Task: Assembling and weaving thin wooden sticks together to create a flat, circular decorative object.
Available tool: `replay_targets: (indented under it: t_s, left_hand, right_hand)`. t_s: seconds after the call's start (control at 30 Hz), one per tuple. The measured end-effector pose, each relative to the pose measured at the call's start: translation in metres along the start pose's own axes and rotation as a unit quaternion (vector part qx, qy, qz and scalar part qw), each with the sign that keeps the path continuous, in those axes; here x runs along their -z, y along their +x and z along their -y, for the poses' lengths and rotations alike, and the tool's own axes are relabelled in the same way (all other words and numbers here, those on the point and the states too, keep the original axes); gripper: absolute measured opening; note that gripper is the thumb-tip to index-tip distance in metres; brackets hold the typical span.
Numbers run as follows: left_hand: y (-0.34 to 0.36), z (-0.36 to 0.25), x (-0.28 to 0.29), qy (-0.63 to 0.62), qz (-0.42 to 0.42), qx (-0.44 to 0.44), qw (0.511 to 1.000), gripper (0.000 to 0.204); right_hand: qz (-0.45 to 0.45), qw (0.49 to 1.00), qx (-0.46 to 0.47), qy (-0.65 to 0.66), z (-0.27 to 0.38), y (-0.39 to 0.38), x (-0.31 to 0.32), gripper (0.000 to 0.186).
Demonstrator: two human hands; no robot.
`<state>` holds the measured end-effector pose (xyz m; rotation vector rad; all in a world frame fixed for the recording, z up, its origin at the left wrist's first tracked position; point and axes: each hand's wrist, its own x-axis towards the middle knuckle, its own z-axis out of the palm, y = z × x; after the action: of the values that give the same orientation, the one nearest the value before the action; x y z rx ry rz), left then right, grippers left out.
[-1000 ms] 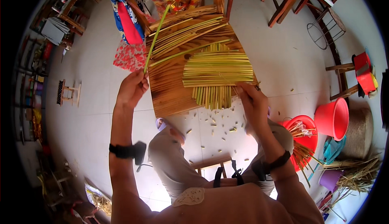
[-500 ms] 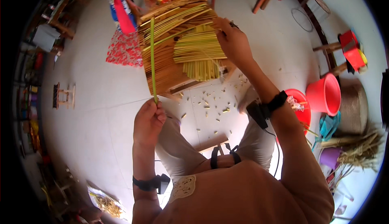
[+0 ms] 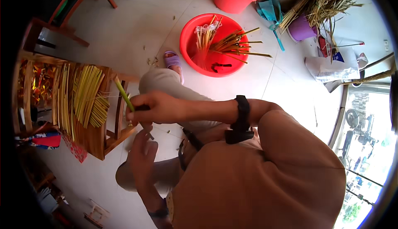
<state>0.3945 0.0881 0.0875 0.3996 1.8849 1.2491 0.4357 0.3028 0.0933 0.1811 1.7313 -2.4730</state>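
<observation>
A: What was being gripped?

B: A slender, straight green plant stalk (image 3: 123, 91) was held clear of the brown wooden seat (image 3: 92, 140), clamped in the closed fingers of the right hand (image 3: 155, 108). The left hand (image 3: 141, 152) was caught in a blur just below the right; whether its fingers were apart or together could not be told.

A: And the step in hand?

B: The handling of one single stalk, it was judged. A crossed panel of flat-laid yellow-green stalks (image 3: 89, 96), untouched by either hand, was seen on the seat, to the left of the right hand. For the next move, a steady, light pinch seemed to be called for, lest the stalk be bent.

A: Which way was it pointed?

B: Its visible cut end was aimed up and left, away from the right hand. The long axis was slanted from there down and rightward into the fingers, where the other end could not be clearly made out.
</observation>
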Motion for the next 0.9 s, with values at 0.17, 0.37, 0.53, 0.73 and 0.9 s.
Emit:
replay_targets:
  t_s: [0.17, 0.37, 0.53, 0.73, 0.9]
  left_hand:
    - [0.029, -0.045, -0.035, 0.083, 0.033, -0.008, 0.996, 0.019]
    - [0.042, -0.064, -0.051, -0.128, -0.016, 0.012, 0.992, 0.009]
    - [0.070, -0.063, -0.073, -0.203, 0.042, 0.020, 0.978, 0.008]
    - [0.083, -0.061, -0.070, -0.192, 0.045, 0.018, 0.980, 0.009]
    - [0.099, -0.052, -0.070, -0.220, -0.030, 0.049, 0.974, 0.008]
  right_hand:
    - [-0.016, 0.996, 0.061, -0.069, -0.011, -0.022, 0.024, 0.029]
    - [-0.299, 0.861, -0.002, 0.411, -0.130, -0.048, 0.203, 0.023]
    - [-0.573, 0.637, -0.048, 0.514, -0.244, -0.060, 0.356, 0.008]
    - [-0.402, 0.889, -0.093, -0.199, -0.256, -0.071, 0.363, 0.028]
    - [-0.371, 0.854, -0.259, -0.256, -0.281, -0.071, 0.380, 0.037]
